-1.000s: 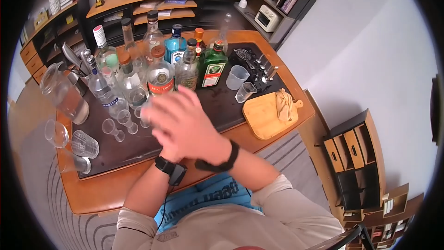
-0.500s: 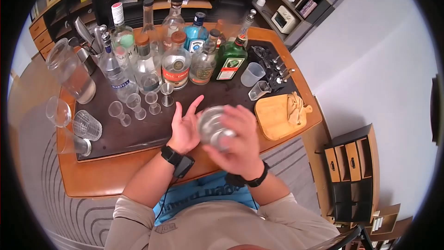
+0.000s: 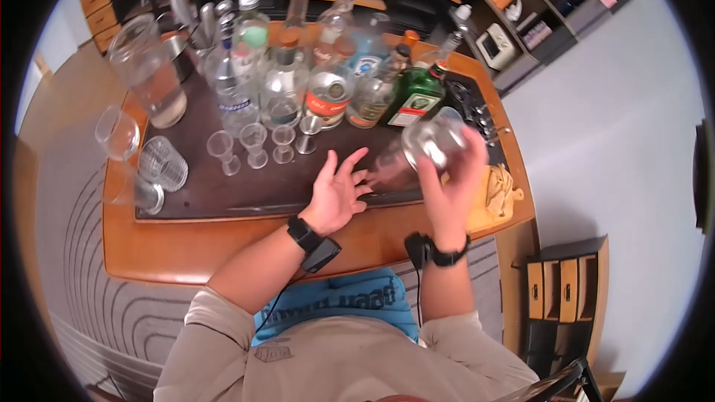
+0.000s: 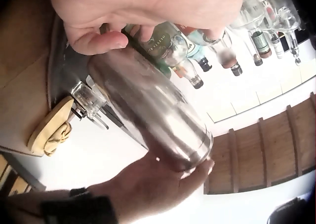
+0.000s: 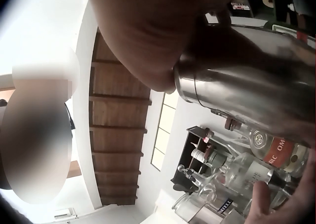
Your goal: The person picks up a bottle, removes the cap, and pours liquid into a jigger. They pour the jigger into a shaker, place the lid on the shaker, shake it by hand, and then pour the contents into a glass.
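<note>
A shiny metal shaker tin is tilted above the table's right part, blurred in the head view. My right hand grips it around its closed-looking end, and the left wrist view shows the right hand under the tin. My left hand lies palm up with spread, slightly bent fingers, left of the tin's other end. Whether those fingers touch the metal cannot be told. In the right wrist view the tin reaches toward the left hand.
Several bottles, among them a green one, stand along the back. Small glasses and a metal jigger stand before them. A pitcher and larger glasses are at left, a wooden board with a cloth at right.
From together in front of the bottles, my hands have parted. The right hand has moved right and up with the tin. The left hand has opened out, palm up; the head view has shifted.
</note>
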{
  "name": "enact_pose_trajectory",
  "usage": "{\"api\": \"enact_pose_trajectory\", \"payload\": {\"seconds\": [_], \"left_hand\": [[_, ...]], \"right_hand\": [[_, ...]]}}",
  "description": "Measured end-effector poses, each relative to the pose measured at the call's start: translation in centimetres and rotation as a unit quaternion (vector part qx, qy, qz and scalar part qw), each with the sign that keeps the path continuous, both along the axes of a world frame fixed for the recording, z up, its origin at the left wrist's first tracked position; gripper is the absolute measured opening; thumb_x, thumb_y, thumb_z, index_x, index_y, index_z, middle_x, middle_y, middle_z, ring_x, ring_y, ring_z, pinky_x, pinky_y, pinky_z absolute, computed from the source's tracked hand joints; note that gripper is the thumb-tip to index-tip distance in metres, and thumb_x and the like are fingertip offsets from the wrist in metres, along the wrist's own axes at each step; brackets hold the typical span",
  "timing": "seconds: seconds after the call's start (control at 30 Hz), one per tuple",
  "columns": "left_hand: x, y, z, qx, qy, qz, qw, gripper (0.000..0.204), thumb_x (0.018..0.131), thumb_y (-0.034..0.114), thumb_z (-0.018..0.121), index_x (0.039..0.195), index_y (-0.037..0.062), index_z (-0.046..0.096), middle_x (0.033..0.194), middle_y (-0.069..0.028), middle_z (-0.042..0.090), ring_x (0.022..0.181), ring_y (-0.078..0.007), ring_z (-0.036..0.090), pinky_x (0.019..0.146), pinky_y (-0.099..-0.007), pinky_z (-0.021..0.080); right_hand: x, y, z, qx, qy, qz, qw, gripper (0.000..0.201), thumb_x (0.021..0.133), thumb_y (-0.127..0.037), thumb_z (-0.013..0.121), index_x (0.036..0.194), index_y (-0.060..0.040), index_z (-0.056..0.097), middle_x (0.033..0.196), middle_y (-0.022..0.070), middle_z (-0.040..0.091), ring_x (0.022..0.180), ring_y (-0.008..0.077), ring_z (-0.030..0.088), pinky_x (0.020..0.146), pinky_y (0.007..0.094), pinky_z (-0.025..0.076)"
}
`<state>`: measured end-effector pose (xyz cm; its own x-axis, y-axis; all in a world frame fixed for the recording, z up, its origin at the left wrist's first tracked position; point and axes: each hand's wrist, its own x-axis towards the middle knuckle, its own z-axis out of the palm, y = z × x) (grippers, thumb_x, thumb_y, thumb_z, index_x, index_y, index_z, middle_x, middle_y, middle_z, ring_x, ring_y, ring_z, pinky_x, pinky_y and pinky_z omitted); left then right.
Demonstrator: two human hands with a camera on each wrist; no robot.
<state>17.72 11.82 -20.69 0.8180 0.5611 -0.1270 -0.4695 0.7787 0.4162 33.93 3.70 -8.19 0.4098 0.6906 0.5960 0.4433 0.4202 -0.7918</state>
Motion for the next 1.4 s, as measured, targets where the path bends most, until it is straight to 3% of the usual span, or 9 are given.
{"api": "enact_pose_trajectory", "payload": {"seconds": [0.17,0.27,0.4,0.5,0.8,0.9,1.03,1.2,1.4], "left_hand": [[0.4,0.4,-0.9,0.019,-0.069,-0.001,0.997,0.092,0.104,0.084,0.035,0.169,0.0194,0.036,0.135,-0.0053,0.06,0.126,-0.0246,0.058,0.099,-0.039,0.054],[-0.4,0.5,-0.9,-0.002,-0.194,-0.04,0.98,0.088,0.107,0.078,0.036,0.169,0.0155,0.037,0.143,-0.0059,0.059,0.14,-0.0285,0.054,0.124,-0.0472,0.04],[-0.3,-0.9,3.4,0.024,-0.038,0.072,0.996,0.084,0.107,0.079,0.029,0.165,0.0198,0.042,0.142,-0.0065,0.062,0.129,-0.0259,0.061,0.102,-0.0454,0.055],[0.0,0.5,-0.6,-0.007,-0.014,-0.002,1.0,0.089,0.1,0.087,0.031,0.16,0.0245,0.047,0.135,-0.0009,0.061,0.102,-0.0167,0.056,0.058,-0.0238,0.031],[-0.3,0.2,0.3,0.07,-0.025,-0.046,0.996,0.091,0.104,0.084,0.031,0.171,0.0223,0.033,0.148,-0.0089,0.055,0.122,-0.0217,0.056,0.074,-0.0282,0.046],[-0.5,-0.4,1.5,0.003,-0.121,-0.031,0.992,0.084,0.109,0.075,0.034,0.171,0.0181,0.032,0.158,-0.0081,0.056,0.145,-0.0319,0.055,0.123,-0.0521,0.045],[-0.5,-0.1,1.5,0.061,-0.076,0.017,0.995,0.08,0.109,0.075,0.032,0.167,0.0208,0.039,0.149,-0.0065,0.06,0.134,-0.0255,0.059,0.104,-0.0437,0.056],[-0.4,0.4,0.3,0.045,-0.002,-0.03,0.999,0.092,0.1,0.087,0.032,0.169,0.026,0.038,0.128,-0.0043,0.053,0.101,-0.0183,0.051,0.067,-0.0252,0.034],[-0.3,0.5,0.0,0.058,-0.028,-0.035,0.997,0.091,0.103,0.085,0.031,0.169,0.0233,0.038,0.141,-0.0078,0.06,0.118,-0.0206,0.059,0.079,-0.0316,0.046]], "right_hand": [[-4.1,-4.7,0.4,0.097,-0.326,0.03,0.94,0.066,0.081,-0.018,0.092,0.138,-0.0204,0.058,0.141,0.0144,0.065,0.131,0.0439,0.063,0.116,0.0639,0.043],[-6.7,-2.6,1.4,0.068,-0.415,0.058,0.906,0.058,0.077,-0.019,0.092,0.128,-0.0201,0.066,0.138,0.0113,0.067,0.128,0.0411,0.065,0.116,0.0641,0.04],[-5.9,2.8,3.4,0.029,-0.37,0.047,0.927,0.061,0.075,-0.019,0.092,0.131,-0.0159,0.067,0.136,0.0115,0.067,0.127,0.0352,0.064,0.115,0.057,0.042],[-3.2,4.5,3.2,-0.068,-0.178,0.02,0.981,0.068,0.082,-0.011,0.089,0.144,-0.0069,0.059,0.135,0.014,0.065,0.126,0.0302,0.064,0.106,0.0422,0.053],[-3.3,-4.2,-0.5,0.109,-0.246,0.011,0.963,0.071,0.087,-0.014,0.088,0.146,-0.0188,0.048,0.143,0.0157,0.062,0.134,0.042,0.061,0.115,0.0604,0.045],[-6.2,-2.8,1.1,0.077,-0.384,0.036,0.919,0.047,0.077,-0.021,0.091,0.116,-0.02,0.066,0.137,0.0127,0.067,0.131,0.0419,0.063,0.118,0.0637,0.039],[-4.8,2.1,2.1,0.028,-0.304,0.019,0.952,0.062,0.078,-0.021,0.091,0.134,-0.0104,0.066,0.137,0.0126,0.067,0.128,0.0393,0.062,0.118,0.0549,0.04],[-0.4,1.9,1.7,-0.012,-0.069,0.001,0.998,0.076,0.091,0.005,0.077,0.157,-0.0054,0.041,0.15,0.0162,0.056,0.132,0.022,0.059,0.104,0.035,0.054],[-3.2,-3.9,-1.3,0.143,-0.248,-0.013,0.958,0.07,0.087,-0.016,0.088,0.146,-0.0176,0.05,0.144,0.0182,0.062,0.134,0.041,0.062,0.117,0.0607,0.043]]}}
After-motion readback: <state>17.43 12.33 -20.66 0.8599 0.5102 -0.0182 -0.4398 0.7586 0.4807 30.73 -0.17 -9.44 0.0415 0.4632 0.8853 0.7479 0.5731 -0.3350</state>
